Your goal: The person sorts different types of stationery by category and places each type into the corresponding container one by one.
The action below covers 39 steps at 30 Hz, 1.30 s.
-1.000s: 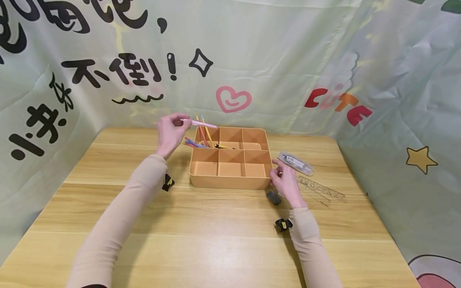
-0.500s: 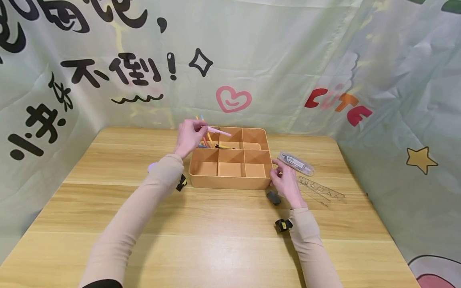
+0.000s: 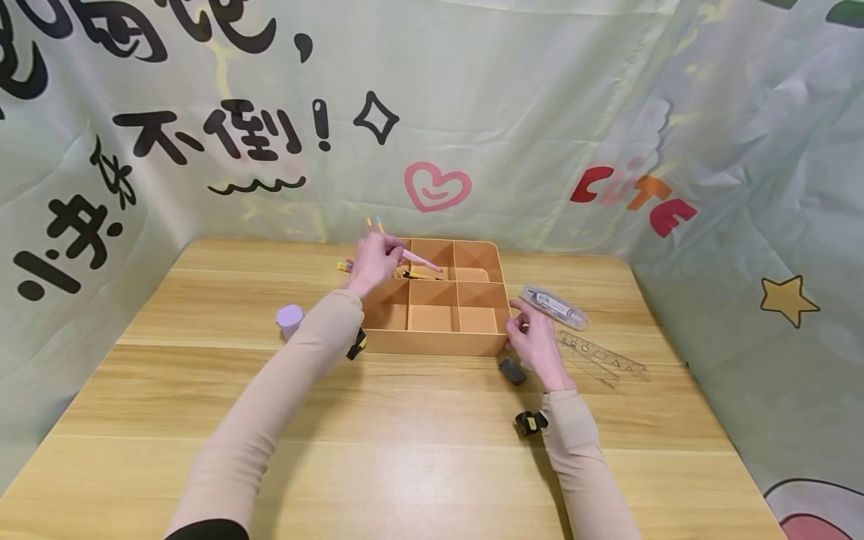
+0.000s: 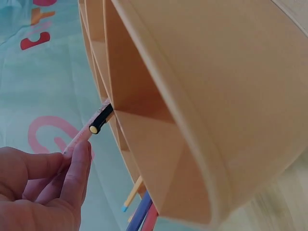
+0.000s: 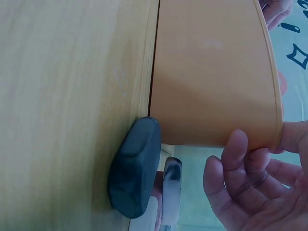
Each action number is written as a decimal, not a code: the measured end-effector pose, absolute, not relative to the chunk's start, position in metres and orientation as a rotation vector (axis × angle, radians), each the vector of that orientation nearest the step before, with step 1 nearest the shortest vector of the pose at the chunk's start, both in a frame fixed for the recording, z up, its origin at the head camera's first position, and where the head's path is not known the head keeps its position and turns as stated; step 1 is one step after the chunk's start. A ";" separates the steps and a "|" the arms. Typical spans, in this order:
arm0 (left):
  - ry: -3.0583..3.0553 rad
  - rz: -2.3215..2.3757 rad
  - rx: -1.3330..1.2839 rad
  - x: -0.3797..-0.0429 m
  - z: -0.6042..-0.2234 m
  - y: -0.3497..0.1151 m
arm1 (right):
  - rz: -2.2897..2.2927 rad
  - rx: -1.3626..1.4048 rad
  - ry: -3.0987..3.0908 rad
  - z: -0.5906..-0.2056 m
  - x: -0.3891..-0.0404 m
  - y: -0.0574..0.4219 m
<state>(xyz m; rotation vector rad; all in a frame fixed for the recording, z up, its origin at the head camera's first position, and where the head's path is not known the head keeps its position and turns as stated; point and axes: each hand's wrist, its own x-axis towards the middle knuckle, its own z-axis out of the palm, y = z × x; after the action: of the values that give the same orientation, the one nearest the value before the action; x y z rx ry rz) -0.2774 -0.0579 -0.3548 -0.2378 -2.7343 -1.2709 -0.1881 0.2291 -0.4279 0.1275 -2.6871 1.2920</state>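
Note:
My left hand (image 3: 374, 262) pinches a pink pen (image 3: 421, 260) between thumb and fingers, slanted over the back row of an orange divided storage box (image 3: 432, 343). In the left wrist view, the pink pen (image 4: 77, 142) passes behind the black end of a yellow pencil (image 4: 100, 120) lying in the box. Coloured pens and pencils (image 3: 346, 265) stick out of the back left compartment, partly hidden by that hand. My right hand (image 3: 536, 345) holds the box's right wall; in the right wrist view its fingers (image 5: 236, 149) press the outside near the rim.
A dark grey eraser-like block (image 3: 511, 371) lies by the box's front right corner. To the right are a clear oblong case (image 3: 555, 306) and clear rulers (image 3: 607, 352). A purple cylinder (image 3: 289, 319) stands left of the box. Printed cloth (image 3: 540, 112) hangs behind the table.
My left hand has moved right and down with the pink pen, from the box's back left corner to over its back middle compartment. The purple cylinder has come into view. The right hand stays put.

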 end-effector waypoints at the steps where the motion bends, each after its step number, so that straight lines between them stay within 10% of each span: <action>1: -2.739 -1.258 -0.245 -0.278 -0.356 -0.057 | 1.293 0.129 -2.686 -0.428 -0.188 0.229; 39: -2.759 -1.218 -0.382 -0.253 -0.357 -0.065 | 1.286 0.123 -2.708 -0.427 -0.187 0.229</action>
<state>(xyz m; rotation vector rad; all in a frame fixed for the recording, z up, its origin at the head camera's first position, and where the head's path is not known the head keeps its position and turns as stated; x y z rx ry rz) -0.2535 -0.0649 -0.3569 -0.3815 -2.7594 -1.2177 -0.1873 0.2292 -0.4270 0.1229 -2.7076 1.2862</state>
